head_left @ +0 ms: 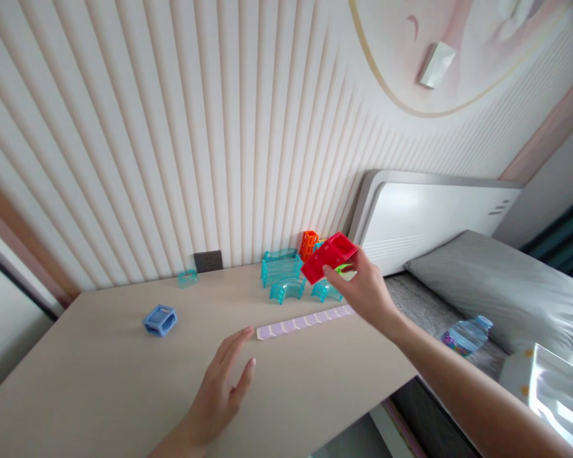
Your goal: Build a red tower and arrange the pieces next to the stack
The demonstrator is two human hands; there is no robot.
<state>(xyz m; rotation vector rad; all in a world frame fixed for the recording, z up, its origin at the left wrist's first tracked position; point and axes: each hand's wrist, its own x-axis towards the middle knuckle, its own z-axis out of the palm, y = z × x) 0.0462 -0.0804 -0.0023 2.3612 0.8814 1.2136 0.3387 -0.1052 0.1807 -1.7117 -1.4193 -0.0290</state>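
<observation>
My right hand (365, 292) holds a red hollow block (328, 256) lifted above the beige desk (100, 375), over the heap of toy pieces; a small green piece (346, 270) shows by the fingers. My left hand (222, 394) hovers flat and open over the desk, holding nothing, its fingertips close to the left end of a long lilac strip (303, 322). Under the red block lie turquoise curved track pieces (286, 273) and an orange block (308, 244) against the wall.
A blue hollow block (160, 319) lies to the left on the desk, a small turquoise piece (187, 278) by the wall socket (208, 261). A bed with white headboard (424, 216), grey pillow (500, 280) and a plastic bottle (465, 335) stands on the right.
</observation>
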